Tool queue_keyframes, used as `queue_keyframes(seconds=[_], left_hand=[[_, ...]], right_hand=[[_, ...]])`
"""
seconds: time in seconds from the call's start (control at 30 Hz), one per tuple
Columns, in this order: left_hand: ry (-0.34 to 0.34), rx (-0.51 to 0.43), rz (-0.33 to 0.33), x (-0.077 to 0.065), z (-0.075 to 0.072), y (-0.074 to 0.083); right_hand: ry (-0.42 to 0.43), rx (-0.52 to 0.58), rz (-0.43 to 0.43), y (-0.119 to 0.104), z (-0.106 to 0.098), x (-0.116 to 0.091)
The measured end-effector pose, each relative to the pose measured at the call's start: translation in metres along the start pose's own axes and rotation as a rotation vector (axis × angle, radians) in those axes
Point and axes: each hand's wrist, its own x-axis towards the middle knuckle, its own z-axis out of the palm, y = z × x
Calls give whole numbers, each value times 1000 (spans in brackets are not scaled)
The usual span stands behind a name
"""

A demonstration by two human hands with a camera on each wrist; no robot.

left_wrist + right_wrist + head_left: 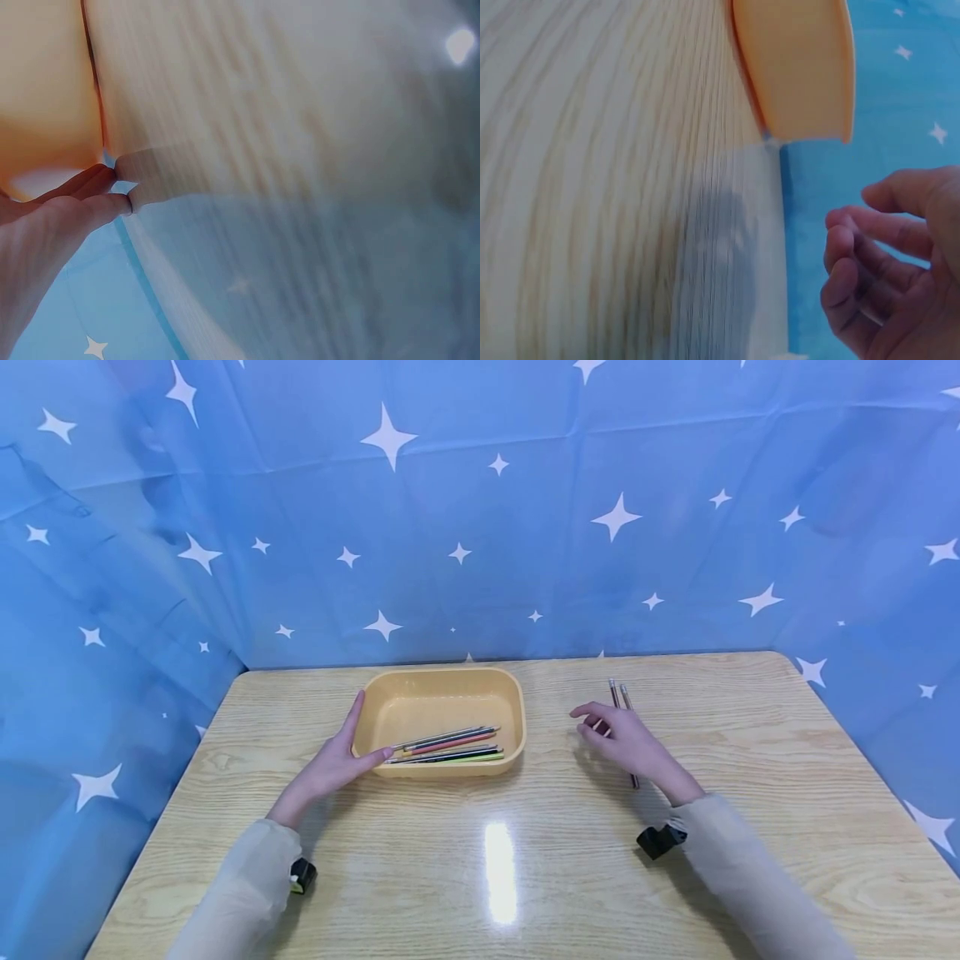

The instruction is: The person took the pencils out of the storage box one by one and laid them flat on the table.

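Note:
A shallow yellow-orange tray holds several pencils, lying side by side near its front wall. My left hand is at the tray's left front corner, its thumb and fingers spread, the thumb over the front rim and the fingers along the left side. In the left wrist view its fairly straight fingers reach the foot of the tray wall. To the right of the tray, my right hand hovers with loosely bent fingers and nothing in them. Beneath it lie two pencils, partly hidden by the hand.
The wooden table runs out beyond both arms, with its far edge just behind the tray. Blue cloth with white stars hangs along the back and sides. A black wrist camera sits at the right cuff.

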Motion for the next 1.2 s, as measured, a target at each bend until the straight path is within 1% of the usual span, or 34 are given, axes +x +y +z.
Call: queue_keyframes(seconds=[0.23,0.33,0.5,0.77,0.87,1.07,1.2], left_hand=[[-6,-31,13,0,0,-2],[-7,-31,13,-1,0,-3],[-5,-22,12,0,-1,-2],[-7,-18,20,1,-2,-1],[-8,-23,21,1,-2,-2],[-8,-35,31,2,-1,-3],[-6,-30,28,1,-1,-2]], right_hand=[[-7,13,-49,-15,11,7],[-15,20,-63,-23,15,11],[-22,67,-89,-34,20,16],[-20,112,-220,-50,29,27],[-26,137,-253,-56,32,34],[-72,168,-284,-68,42,45],[-133,152,-309,-72,54,50]])
